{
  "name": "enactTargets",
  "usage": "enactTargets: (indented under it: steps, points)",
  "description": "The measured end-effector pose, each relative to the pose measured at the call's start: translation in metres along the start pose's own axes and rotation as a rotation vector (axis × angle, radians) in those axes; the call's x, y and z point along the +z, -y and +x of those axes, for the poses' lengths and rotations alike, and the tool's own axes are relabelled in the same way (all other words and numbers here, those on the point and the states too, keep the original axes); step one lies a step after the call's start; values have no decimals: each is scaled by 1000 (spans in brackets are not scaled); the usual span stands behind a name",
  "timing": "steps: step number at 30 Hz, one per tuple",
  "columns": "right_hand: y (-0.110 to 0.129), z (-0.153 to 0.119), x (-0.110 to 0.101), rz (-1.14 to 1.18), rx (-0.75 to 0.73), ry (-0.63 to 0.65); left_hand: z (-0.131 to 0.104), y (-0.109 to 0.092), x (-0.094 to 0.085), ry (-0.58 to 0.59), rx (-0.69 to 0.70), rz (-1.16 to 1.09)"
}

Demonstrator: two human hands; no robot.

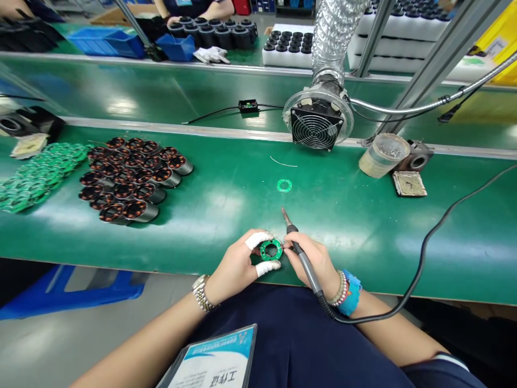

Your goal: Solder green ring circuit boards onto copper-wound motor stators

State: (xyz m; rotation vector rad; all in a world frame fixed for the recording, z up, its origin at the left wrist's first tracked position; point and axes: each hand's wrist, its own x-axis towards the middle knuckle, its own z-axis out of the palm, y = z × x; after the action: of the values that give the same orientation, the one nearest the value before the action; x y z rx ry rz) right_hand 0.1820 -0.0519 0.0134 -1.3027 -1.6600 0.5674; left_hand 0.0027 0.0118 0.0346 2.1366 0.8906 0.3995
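A round part topped by a green ring-shaped circuit board (271, 249) is between the thumb and index finger of my left hand (242, 260), both wrapped in white. My right hand (313, 258) grips a soldering iron (306, 262), whose tip points up and away over the table, off the board. The right fingertips are at the right edge of the round part. Farther forward, another green ring board (284, 185) lies flat on the green table (226, 194), and a thin wire (283, 163) is behind it.
Metal cylinders with copper windings (133, 178) and a pile of green boards (44, 172) stand at left. A fan (317, 128) hangs ahead. At right are a jar (383, 155), a sponge (409, 184) and the iron's cable (428, 237). A person's hand (220, 9) shows beyond.
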Motion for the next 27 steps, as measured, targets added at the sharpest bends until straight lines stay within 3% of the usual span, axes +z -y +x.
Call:
enactTargets:
  steps: [8,20,22,27]
  points:
    - [6,7,6,23,49,-12,1,0,1,-57,62,100]
    - [18,20,5,169,364,32,1,1,0,-36,46,100]
    - [18,18,4,132,310,23,1,1,0,-40,31,93]
    - [8,3,-9,-42,-9,1,2,1,0,-16,-38,62]
